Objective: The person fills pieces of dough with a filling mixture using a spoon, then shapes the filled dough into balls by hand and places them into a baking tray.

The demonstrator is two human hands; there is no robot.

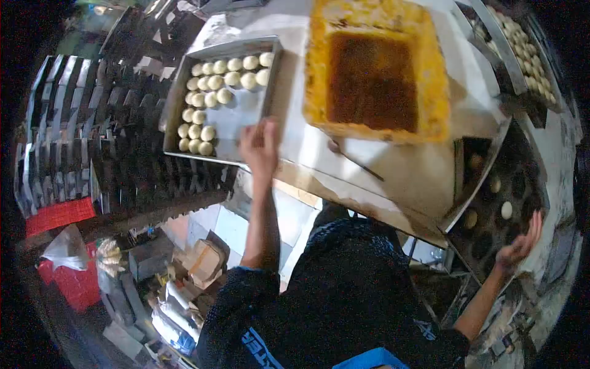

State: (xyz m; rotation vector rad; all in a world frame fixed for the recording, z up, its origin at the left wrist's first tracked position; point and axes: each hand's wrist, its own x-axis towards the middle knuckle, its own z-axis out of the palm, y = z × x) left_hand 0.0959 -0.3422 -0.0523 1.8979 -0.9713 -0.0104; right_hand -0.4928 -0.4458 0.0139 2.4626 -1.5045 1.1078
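Observation:
My left hand (261,144), smeared by motion, is over the near right corner of a metal tray (236,120). Round pale dough balls (211,98) sit in rows along the far and left parts of that tray. Whether the blurred fingers hold anything cannot be made out. Over on the right, my right hand (521,243) has its fingers stretched out at the edge of a dark pan (522,166) with round hollows. A pale dough ball (506,210) lies in the pan close to those fingers, with a few dimmer ones nearby.
A yellow-crusted square container (316,74) holding dark brown liquid (372,80) stands mid-table. Before it lies a thin-handled tool (359,163). Another tray of dough balls (522,49) is at upper right. Stacked metal trays (67,135) fill the left; a cardboard box (206,261) is below.

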